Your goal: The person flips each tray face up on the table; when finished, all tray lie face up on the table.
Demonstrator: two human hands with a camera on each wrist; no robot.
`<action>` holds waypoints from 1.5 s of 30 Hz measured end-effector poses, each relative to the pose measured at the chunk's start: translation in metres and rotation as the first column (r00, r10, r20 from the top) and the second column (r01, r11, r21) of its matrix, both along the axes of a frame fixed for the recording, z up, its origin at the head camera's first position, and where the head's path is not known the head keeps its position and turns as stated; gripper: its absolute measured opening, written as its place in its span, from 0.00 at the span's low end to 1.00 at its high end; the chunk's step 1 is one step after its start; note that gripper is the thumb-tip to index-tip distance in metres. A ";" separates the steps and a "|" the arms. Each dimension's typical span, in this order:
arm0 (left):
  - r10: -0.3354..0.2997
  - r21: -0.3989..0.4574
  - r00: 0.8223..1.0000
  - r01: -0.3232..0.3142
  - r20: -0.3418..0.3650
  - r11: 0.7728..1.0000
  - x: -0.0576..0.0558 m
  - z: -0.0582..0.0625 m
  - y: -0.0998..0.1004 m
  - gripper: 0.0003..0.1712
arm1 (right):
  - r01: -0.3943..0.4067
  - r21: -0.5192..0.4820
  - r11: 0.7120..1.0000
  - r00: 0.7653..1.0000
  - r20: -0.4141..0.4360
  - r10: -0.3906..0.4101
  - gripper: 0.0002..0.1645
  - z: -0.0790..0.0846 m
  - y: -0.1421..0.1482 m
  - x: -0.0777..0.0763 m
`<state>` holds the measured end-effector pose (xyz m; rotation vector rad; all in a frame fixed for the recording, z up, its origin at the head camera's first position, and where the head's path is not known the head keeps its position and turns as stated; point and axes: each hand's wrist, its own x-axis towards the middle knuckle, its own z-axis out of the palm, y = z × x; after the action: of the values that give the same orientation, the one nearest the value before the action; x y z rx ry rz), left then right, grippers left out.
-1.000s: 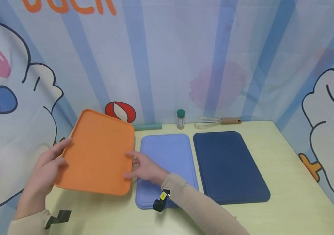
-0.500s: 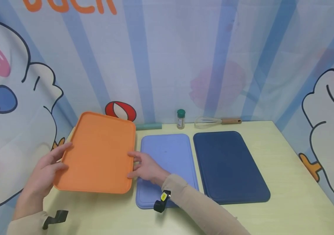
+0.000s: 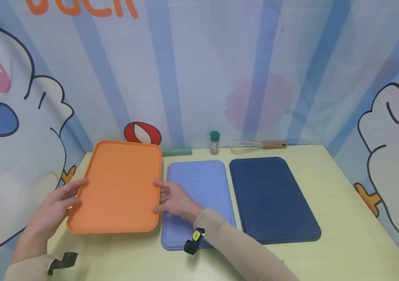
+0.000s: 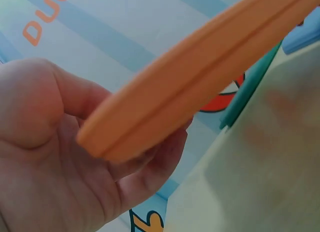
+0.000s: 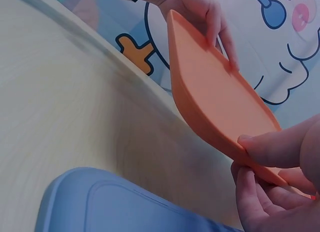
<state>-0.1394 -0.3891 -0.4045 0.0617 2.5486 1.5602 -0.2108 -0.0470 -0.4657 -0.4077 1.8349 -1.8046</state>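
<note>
An orange rectangular tray (image 3: 118, 187) with a low raised rim is held up at the left side of the table. My left hand (image 3: 53, 207) grips its left edge; in the left wrist view fingers curl beneath the tray's edge (image 4: 170, 92). My right hand (image 3: 176, 201) pinches the right edge, thumb on top and other fingers underneath, as the right wrist view shows. Beneath the tray (image 5: 215, 92), a gap to the tabletop is visible there. Right beside it lies a periwinkle-blue tray (image 3: 199, 175), partly covered by my right hand and forearm.
A dark navy tray (image 3: 273, 199) lies to the right on the pale yellow table (image 3: 346, 218). Along the back edge are a teal rod (image 3: 178, 152), a small green-capped spice jar (image 3: 215, 143) and a whisk (image 3: 259, 145) with a wooden handle. A printed curtain (image 3: 199, 78) hangs behind.
The orange tray has turned slightly and lowered, its far edge now more level. Both hands keep their grip, the left one moving a little with it. The other trays have stayed put.
</note>
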 end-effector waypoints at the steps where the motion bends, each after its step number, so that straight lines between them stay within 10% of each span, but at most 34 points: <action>1: -0.006 -0.018 1.000 0.006 0.006 1.000 0.000 -0.001 -0.001 0.36 | 0.002 0.007 1.000 1.000 -0.001 -0.002 0.53 0.000 0.000 0.000; 19: -0.106 -0.274 0.994 0.094 -0.030 0.957 -0.001 -0.014 -0.006 0.35 | 0.035 0.038 0.999 0.999 -0.002 -0.035 0.52 0.002 0.002 0.001; 45: -0.066 -0.426 0.998 0.069 0.022 0.902 -0.005 -0.031 -0.014 0.36 | -0.006 0.107 0.994 0.998 -0.064 0.013 0.54 -0.008 -0.002 0.011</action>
<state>-0.1448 -0.4027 -0.4352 0.0915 2.7841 0.9436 -0.1997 -0.0490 -0.4739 -0.4384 1.9601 -1.6967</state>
